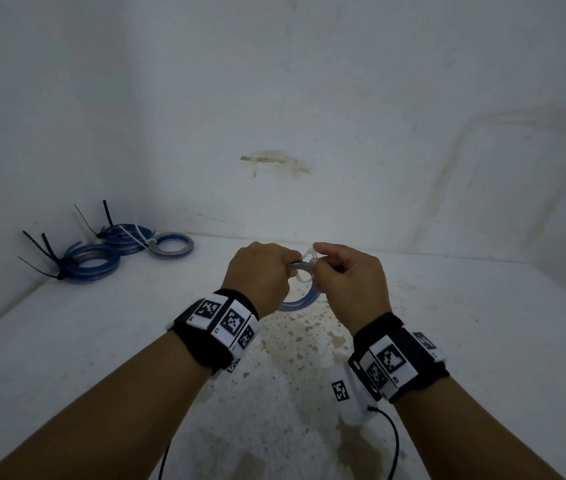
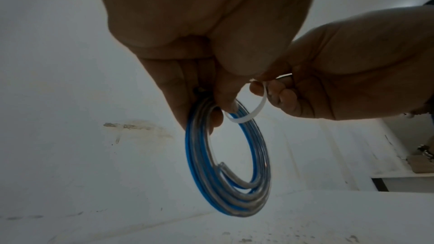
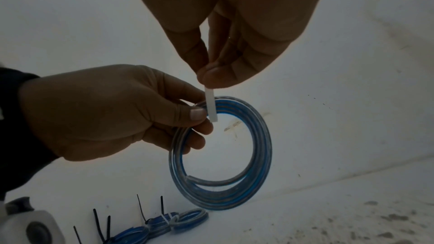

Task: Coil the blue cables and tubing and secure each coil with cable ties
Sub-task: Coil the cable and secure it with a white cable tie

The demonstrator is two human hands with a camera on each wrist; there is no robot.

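Head view: my left hand (image 1: 257, 271) grips the tubing coil (image 1: 300, 299) above the table (image 1: 66, 341); right hand (image 1: 350, 275) pinches the white cable tie (image 1: 304, 268).
Left wrist: coil (image 2: 225, 164) seems light and springy; hold all loops together.
Right wrist: tie (image 3: 210, 107) looks thin, slippery; pinch near its end.
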